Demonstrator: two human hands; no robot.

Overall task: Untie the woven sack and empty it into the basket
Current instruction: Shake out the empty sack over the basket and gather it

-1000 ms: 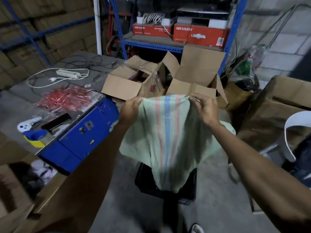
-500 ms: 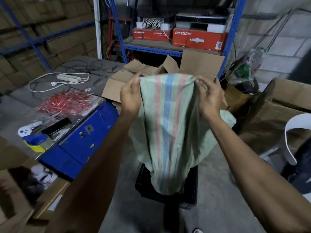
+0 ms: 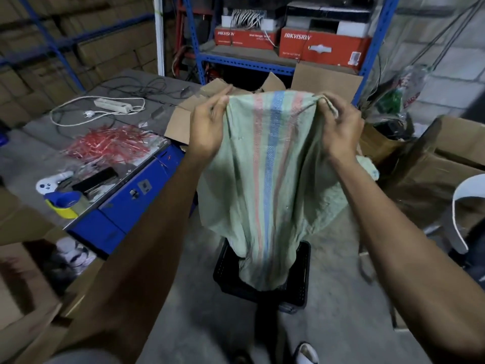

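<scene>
Fingers [image 3: 223, 101] higher, sack [image 3: 267, 179] lifted further.

Coarse matt woven-plastic sack [image 3: 265, 179], black perforated plastic basket [image 3: 299, 279], rough grey concrete floor [image 3: 210, 324]

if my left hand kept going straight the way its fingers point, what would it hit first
Probably the flap of the open brown cardboard box just beyond the left hand, whose fingers point up and away, pinching the pale green striped woven sack. Depth is unclear, so it might pass above.

One head-worn wide-angle camera looked forward and down. It sat close above both forearms, facing the blue shelving [image 3: 265, 64]. No second view existed.
</scene>
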